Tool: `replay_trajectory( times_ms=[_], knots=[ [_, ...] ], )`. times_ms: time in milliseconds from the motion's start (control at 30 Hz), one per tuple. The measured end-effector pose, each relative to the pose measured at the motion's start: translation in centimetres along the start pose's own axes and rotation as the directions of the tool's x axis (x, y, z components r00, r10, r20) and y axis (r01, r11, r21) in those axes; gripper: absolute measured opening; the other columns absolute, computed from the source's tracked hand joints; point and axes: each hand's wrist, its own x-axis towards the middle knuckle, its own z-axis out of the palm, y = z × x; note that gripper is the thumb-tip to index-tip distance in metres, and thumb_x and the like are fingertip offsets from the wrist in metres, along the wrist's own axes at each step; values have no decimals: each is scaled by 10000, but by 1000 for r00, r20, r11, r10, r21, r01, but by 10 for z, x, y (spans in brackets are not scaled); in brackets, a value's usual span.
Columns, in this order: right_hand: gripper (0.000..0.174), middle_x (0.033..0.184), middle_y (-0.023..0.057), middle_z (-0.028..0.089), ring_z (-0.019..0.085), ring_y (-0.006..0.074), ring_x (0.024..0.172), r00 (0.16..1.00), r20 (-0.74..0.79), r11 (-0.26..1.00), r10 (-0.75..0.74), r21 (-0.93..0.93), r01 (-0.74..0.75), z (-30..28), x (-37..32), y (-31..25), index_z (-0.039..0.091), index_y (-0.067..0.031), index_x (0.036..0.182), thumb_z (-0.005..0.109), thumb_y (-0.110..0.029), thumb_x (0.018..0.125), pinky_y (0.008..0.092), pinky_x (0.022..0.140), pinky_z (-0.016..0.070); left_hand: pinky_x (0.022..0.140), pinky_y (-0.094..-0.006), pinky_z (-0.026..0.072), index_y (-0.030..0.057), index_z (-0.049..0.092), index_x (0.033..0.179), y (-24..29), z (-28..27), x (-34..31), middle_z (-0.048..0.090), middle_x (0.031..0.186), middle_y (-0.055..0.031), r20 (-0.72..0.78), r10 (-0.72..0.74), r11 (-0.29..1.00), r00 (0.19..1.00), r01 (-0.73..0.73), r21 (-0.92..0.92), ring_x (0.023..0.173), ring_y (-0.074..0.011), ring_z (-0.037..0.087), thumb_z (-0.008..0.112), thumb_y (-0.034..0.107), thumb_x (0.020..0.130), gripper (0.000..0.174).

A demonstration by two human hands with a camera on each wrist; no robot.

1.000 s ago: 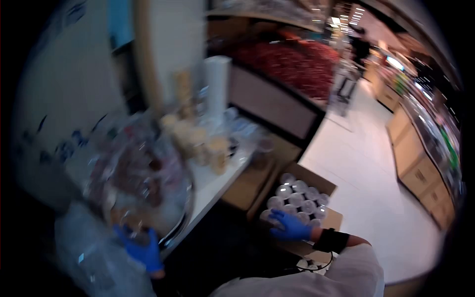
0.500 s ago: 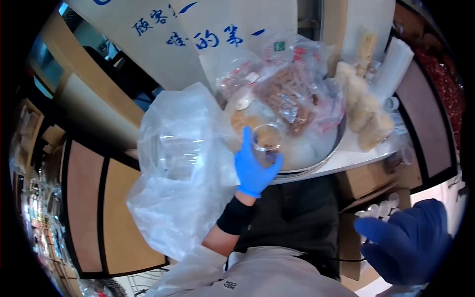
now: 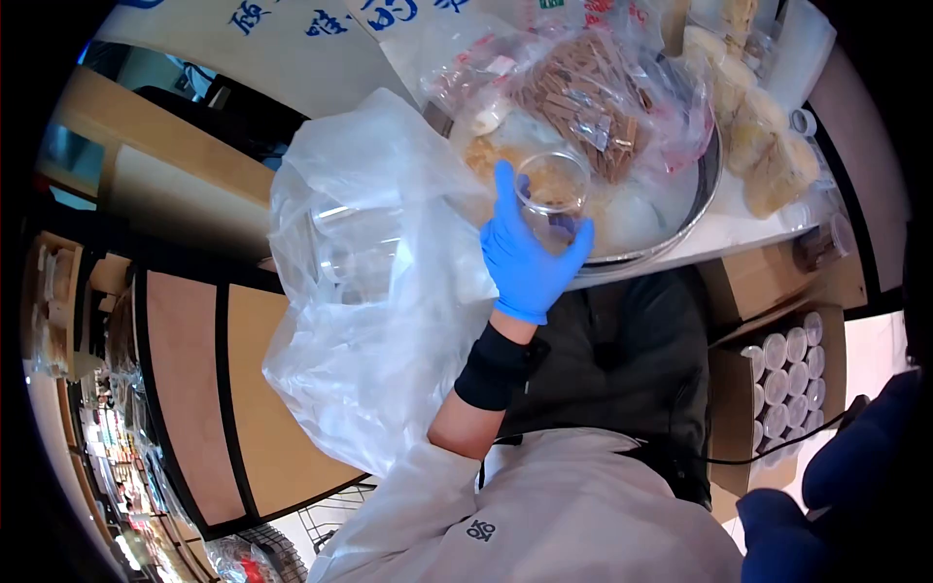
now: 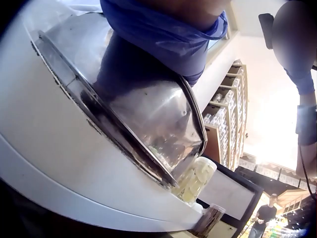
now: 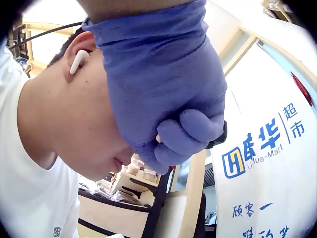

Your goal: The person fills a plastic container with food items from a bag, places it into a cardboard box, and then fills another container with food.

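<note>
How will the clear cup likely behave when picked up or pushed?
The cup looks see-through and thin-walled, so it is probably light and may flex if squeezed. Its round shape suggests it could roll if tipped. Its shiny surface may be slippery.

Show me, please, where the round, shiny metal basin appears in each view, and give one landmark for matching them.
Head: round, shiny metal basin, upper part, right of centre.
Left wrist: basin stretches from upper left to centre.
Right wrist: not in the picture.
Shared landmark: blue-gloved right hand; head view, lower right; left wrist view, upper right; right wrist view, upper centre.
</note>
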Motion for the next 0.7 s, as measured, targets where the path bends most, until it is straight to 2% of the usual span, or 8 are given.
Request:
replay_trajectory(
  times_ms=[167,400,500,533,567,600,633,700],
  knots=[
    [394,668,45,536,528,220,586,997,74,999,-9,37,7,-2,-10,-4,654,-116,1012,734,-199,635,386,583,389,757,-393,520,-14,235,1436,-8,6,-3,645,1033,-212,-33,8,999,999,-9,-34,811,-324,675,809,225,625,1023],
    [400,669,44,537,529,218,587,988,155,998,-12,70,1,-6,-29,-8,656,-122,1011,739,-214,630,382,584,393,759,-396,516,-9,251,1435,-5,1,1,643,1030,-220,-72,17,1000,997,-17,-2,845,-323,671,810,238,619,1020],
    [403,670,44,538,529,217,588,984,160,994,79,64,-90,3,-33,-8,656,-125,1010,741,-220,628,380,584,394,768,-395,515,-18,276,1422,0,3,0,641,1030,-223,-64,9,1000,998,-9,-4,865,-324,666,811,245,616,1002],
    [430,651,14,540,529,192,557,970,-84,972,228,-32,-231,27,-24,-8,626,-175,1095,722,-231,680,371,534,395,770,-395,515,-20,286,1418,0,1,1,641,1029,-224,-56,-17,1000,998,15,-24,866,-325,665,812,249,616,996],
    [461,633,-16,542,528,168,526,882,-334,918,333,-100,-384,57,-11,-6,595,-224,1179,703,-243,732,362,485,397,773,-395,515,-23,295,1413,1,1,1,640,1028,-224,-47,-40,998,998,38,-51,867,-326,664,814,253,616,990],
    [333,594,-22,545,534,191,481,851,-382,886,361,-143,-440,55,6,5,614,-185,1042,719,-311,752,358,477,411,719,-427,517,-68,319,1392,0,0,1,644,1035,-222,-43,-36,998,998,34,-50,834,-356,655,794,297,642,960],
    [260,574,7,554,543,233,452,855,-286,901,433,115,-418,60,14,27,583,-144,870,706,-360,792,350,469,422,719,-427,517,-68,319,1392,1,0,0,644,1035,-222,-56,-33,996,998,28,-89,834,-356,655,794,297,642,960],
    [306,584,94,562,572,329,525,831,-242,855,500,287,-431,71,23,72,538,-67,772,623,-337,888,392,502,438,727,-426,516,-63,320,1393,0,0,2,645,1033,-218,-69,-7,997,998,2,-80,840,-355,654,796,297,636,964]
  ],
)
